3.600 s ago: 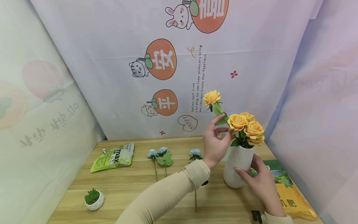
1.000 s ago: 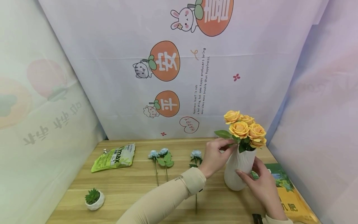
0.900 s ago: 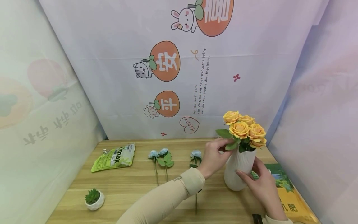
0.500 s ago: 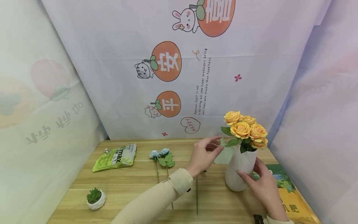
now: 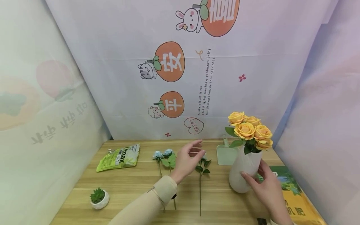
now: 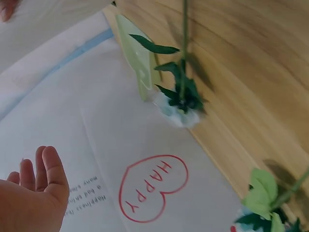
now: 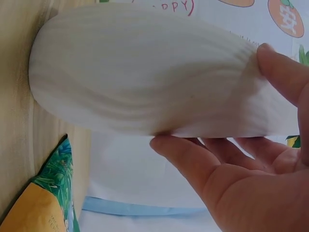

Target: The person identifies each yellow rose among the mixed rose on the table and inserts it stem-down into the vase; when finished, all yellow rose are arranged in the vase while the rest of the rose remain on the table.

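A white ribbed vase stands at the right of the table, filled with several yellow roses and their green leaves. My right hand holds its side, thumb and fingers spread round the wall. Fingers loosely bent and holding nothing, my left hand hovers over the table's back part. Beside it lies a single blue rose, its bloom mostly hidden behind the hand in the head view while its long stem shows. Two more blue roses lie to the left, partly covered by the left arm.
A pale green dustpan lies behind the vase. On the left are a green pouch and a small potted succulent. A yellow and green bag lies at the right edge. Printed cloth walls enclose the table.
The yellow rose in my left hand went down into the vase among the others. That hand then let go and moved left toward the blue roses. My right hand stayed on the vase.
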Motion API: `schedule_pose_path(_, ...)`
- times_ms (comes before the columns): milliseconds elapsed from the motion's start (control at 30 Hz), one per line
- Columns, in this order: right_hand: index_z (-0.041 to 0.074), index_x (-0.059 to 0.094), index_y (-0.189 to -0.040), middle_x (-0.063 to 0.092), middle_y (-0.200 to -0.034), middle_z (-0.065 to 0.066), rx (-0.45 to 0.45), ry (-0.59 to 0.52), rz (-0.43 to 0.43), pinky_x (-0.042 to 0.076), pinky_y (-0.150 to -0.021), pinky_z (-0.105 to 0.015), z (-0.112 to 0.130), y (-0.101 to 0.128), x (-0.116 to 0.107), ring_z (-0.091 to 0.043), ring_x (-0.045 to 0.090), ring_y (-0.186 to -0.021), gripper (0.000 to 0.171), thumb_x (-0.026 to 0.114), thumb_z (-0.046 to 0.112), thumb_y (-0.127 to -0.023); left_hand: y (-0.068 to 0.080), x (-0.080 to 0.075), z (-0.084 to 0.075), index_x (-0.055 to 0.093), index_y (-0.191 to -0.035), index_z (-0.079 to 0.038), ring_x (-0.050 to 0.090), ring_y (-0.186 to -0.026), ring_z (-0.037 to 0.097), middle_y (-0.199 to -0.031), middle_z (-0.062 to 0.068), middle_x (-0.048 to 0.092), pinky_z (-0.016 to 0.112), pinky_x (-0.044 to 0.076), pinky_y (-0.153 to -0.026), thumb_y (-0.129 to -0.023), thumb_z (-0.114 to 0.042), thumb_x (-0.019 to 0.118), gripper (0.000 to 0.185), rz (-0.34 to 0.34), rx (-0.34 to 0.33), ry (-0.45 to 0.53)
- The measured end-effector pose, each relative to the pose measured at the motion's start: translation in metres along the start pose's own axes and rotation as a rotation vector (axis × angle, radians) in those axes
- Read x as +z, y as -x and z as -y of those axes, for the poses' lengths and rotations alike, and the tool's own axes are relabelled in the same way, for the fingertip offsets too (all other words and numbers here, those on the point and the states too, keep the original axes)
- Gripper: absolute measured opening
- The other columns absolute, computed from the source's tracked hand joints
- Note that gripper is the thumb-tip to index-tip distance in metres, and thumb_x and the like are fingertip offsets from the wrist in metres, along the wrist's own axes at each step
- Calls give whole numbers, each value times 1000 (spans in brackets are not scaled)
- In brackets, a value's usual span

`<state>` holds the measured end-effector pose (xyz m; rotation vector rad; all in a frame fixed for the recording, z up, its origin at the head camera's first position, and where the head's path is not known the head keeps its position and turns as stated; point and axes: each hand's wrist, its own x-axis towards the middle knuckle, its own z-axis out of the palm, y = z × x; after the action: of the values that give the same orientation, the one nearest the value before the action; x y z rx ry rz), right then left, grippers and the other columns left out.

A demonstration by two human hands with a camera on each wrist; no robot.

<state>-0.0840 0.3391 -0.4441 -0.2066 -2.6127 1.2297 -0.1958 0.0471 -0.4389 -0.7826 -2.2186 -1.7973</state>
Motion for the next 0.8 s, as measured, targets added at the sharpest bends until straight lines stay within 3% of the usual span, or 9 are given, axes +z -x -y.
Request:
schedule_pose_path(167, 7, 5, -174, 29, -167, -37, -19, -35, 31, 48, -105, -71, 2, 5, 5, -64, 41, -143, 116, 80, 51, -97, 12, -22, 7, 65, -148, -23, 70, -120, 24, -136, -1, 69, 43, 60, -101, -105, -29, 75, 45, 2, -57, -12)
schedule_pose_path(333, 9, -15, -171, 3, -173, -37, -193, -51, -100, 28, -115, -80, 10, 17, 27, -62, 17, -154, 131, 89, 31, -93, 25, -46, 13, 60, -153, -23, 68, -125, 29, -144, 1, 66, 51, 59, -102, -103, -30, 77, 54, 13, -81, -108)
schedule_pose_path(467, -3, -12, -169, -15, -173, -35, -437, -5, -305, -1, -127, -69, 17, 29, 55, -56, -9, -159, 124, 76, 51, -100, 36, -60, 16, 55, -157, -22, 65, -130, 30, -151, 4, 61, 55, 57, -104, -103, -35, 77, 60, 44, -94, -232)
schedule_pose_path(567, -9, -8, -167, -19, -173, -33, -546, 67, -398, -9, -129, -62, 23, 38, 73, -52, -18, -159, 123, 56, 72, -101, 44, -68, 18, 51, -161, -22, 59, -137, 32, -157, 7, 56, 58, 53, -109, -104, -42, 74, 64, 72, -85, -339)
schedule_pose_path(700, -8, -4, -168, -18, -173, -32, -564, 156, -374, -10, -128, -61, 33, 50, 92, -51, -20, -159, 120, 46, 78, -101, 55, -76, 20, 45, -165, -23, 47, -149, 33, -164, 7, 48, 59, 43, -119, -105, -58, 65, 72, 98, -76, -485)
schedule_pose_path(800, -5, 2, -170, -14, -174, -34, -587, 185, -278, -8, -126, -67, 38, 57, 103, -57, -17, -158, 115, 49, 75, -102, 61, -81, 22, 43, -166, -22, 40, -154, 35, -168, 8, 43, 59, 38, -122, -105, -64, 60, 76, 101, -53, -572)
